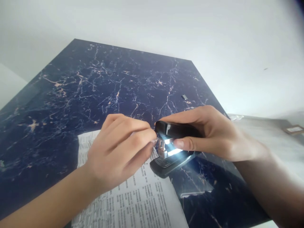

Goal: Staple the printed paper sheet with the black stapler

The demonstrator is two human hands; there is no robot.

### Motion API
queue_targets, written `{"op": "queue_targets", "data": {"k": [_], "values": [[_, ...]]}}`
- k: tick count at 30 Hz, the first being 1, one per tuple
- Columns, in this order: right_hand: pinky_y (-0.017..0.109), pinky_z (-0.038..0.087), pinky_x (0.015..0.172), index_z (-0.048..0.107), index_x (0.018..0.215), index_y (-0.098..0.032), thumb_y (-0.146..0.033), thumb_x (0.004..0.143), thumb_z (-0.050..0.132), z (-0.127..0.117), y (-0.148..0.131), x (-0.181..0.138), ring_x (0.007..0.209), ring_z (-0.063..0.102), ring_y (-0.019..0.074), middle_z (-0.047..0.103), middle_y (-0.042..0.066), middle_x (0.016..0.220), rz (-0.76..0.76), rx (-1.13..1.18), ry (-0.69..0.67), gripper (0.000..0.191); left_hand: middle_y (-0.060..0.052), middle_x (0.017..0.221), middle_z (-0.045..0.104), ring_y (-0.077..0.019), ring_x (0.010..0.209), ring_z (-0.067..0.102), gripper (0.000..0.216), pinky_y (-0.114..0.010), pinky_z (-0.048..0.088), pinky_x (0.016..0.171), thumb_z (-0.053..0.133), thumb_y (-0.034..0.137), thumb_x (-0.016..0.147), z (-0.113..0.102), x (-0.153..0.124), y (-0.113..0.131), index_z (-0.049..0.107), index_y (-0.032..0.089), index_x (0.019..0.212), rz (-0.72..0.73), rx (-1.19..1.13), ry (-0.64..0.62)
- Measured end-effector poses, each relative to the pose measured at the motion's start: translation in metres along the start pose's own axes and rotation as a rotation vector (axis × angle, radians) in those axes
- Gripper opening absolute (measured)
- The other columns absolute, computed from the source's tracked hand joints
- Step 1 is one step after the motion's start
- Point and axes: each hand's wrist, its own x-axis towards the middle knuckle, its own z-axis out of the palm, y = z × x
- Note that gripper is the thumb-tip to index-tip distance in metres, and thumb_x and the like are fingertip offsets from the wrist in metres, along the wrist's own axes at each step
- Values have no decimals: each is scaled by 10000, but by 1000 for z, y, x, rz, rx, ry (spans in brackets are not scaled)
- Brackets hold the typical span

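Plainly the work sits at the front of the stapler (pixel 177 129), which is over the near right part of the tabletop (pixel 78 88), above the right edge of a printed sheet (pixel 142 196); whether its base rests on the sheet or hangs just over it I cannot tell. The right hand (pixel 213 136) grips the stapler, index finger along the black top and thumb along the side. The left hand (pixel 118 148) has its fingers curled in, tips bunched together against the shiny magazine (pixel 163 150) at the front end; whether they pinch anything there is hidden. To do this well, I judge, the right grip should stay firm and level so the front does not wander, the left fingertips should work lightly and keep out from under the top arm, and a slight tilt would take the glare off the metal (it washes out the very part being handled). The magazine is the only holder in view, and its contents cannot be made out. A small metal piece (pixel 184 97), perhaps a staple strip, lies well apart near the far right edge.
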Motion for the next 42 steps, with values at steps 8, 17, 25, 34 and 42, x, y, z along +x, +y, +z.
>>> {"op": "queue_targets", "data": {"k": [8,17,25,34,42], "values": [[245,457,573,740,909,-178,-474,918,750,2,-3,2,675,579,137,649,8,783,122,138,-36,296,-7,949,755,-233,886,730,179,-466,572,788,530,300,1025,1,-3,2,705,324,994,-141,40,-85],[240,438,553,730,877,-175,-473,893,774,7,-8,-5,660,561,136,637,8,768,220,147,4,302,-5,1065,772,-287,966,746,193,-512,575,780,576,314,999,-13,-12,-2,729,367,1103,-128,19,-137],[231,427,528,692,864,-158,-492,913,744,4,-2,-1,621,552,122,634,7,755,200,229,-115,342,11,1112,771,-313,1022,737,323,-539,567,835,666,207,947,-19,-16,9,711,404,1199,-103,11,-62],[255,437,560,732,946,-169,-397,929,743,10,-8,-8,685,606,157,671,20,794,151,-46,88,229,13,1018,772,-230,878,730,181,-457,562,775,613,214,975,-12,-6,2,707,345,1058,-57,30,-110],[273,404,525,756,964,-218,-311,944,711,14,-13,-14,597,567,139,678,-7,747,137,-342,194,105,0,934,757,-205,840,711,157,-394,571,711,568,188,965,1,0,-3,676,301,974,-87,-81,-89]]}}
